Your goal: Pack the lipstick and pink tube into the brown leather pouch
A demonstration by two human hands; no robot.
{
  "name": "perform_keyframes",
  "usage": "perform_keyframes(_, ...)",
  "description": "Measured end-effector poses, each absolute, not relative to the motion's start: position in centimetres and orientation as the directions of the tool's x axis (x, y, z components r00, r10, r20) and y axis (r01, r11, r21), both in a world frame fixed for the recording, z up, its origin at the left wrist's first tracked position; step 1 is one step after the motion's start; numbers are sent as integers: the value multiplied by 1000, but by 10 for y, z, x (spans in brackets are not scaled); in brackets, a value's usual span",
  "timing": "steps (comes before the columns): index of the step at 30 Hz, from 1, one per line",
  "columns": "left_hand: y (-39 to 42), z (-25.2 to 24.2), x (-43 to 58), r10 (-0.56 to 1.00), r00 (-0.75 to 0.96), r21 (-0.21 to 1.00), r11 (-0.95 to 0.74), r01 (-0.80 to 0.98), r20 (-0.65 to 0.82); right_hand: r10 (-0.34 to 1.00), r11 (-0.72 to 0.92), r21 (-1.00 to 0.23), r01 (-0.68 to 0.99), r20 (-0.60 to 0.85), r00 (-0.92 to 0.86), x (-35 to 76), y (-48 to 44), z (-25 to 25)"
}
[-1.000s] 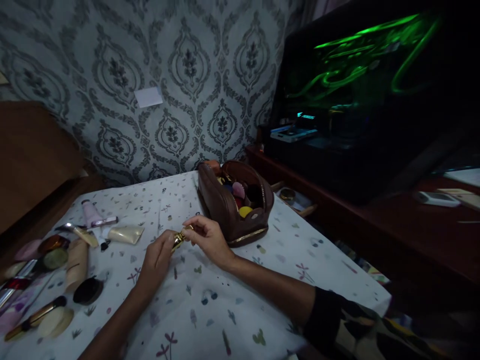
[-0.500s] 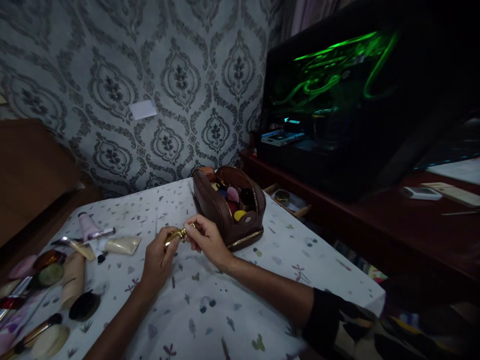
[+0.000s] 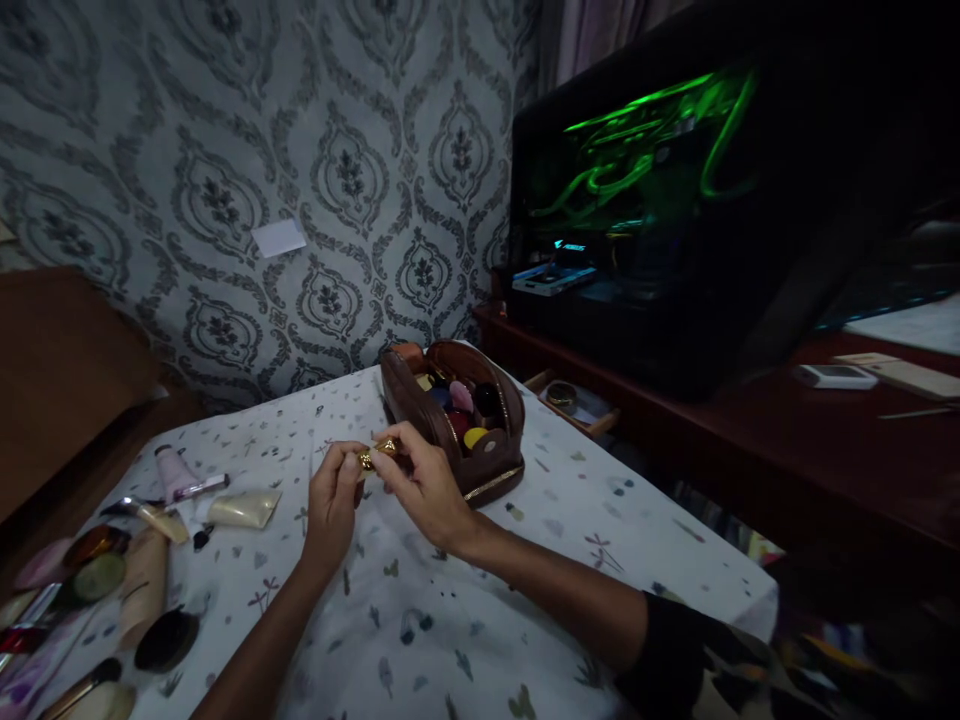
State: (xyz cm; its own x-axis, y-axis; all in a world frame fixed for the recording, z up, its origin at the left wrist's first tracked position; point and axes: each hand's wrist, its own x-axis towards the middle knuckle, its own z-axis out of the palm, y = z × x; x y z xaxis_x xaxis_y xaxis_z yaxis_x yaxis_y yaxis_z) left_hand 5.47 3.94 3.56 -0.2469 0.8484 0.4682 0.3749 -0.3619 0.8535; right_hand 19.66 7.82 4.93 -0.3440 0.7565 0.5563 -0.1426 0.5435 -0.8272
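Observation:
Both my hands hold a small gold tube [image 3: 373,455], like a lipstick case, above the table's middle. My left hand [image 3: 332,503] grips its lower end. My right hand [image 3: 425,485] pinches its upper end with the fingertips. Just behind the hands stands an open brown zip pouch [image 3: 456,420] filled with several colourful cosmetics. The table is covered with a white cloth [image 3: 420,620] printed with small flowers.
Several cosmetics lie at the left: a cream tube [image 3: 238,509], a pink tube [image 3: 171,466], brushes [image 3: 79,688], compacts [image 3: 165,638]. A dark wooden desk [image 3: 750,450] at the right carries a green-lit computer case [image 3: 637,200]. Patterned wallpaper [image 3: 262,150] rises behind.
The hands have lifted the gold tube slightly and brought it closer together; the camera has shifted, so the whole scene sits a little further left and lower.

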Motion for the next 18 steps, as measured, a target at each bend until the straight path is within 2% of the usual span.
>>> perform_keyframes(3, 40, 42, 66, 842, -276, 874, -387, 293, 465, 603, 789, -611, 61, 753, -265, 207, 78, 53)
perform_keyframes(5, 39, 45, 72, 842, -283, 881, -391, 265, 459, 505, 862, -476, 173, 835, -217, 213, 79, 51)
perform_keyframes(7, 38, 47, 75, 845, -279, 882, -388, 268, 456, 464, 874, -410, 263, 864, -196, 218, 78, 48)
perform_keyframes(9, 38, 46, 76, 845, -269, 874, -382, 300, 462, 469, 867, -407, 288, 862, -195, 220, 77, 45)
perform_keyframes(12, 39, 44, 74, 845, -238, 850, -378, 368, 479, 529, 842, -478, 252, 824, -203, 223, 76, 43)
perform_keyframes(18, 42, 47, 76, 873, -48, 782, -409, 470, 486, 594, 804, -577, 145, 771, -230, 229, 80, 44)
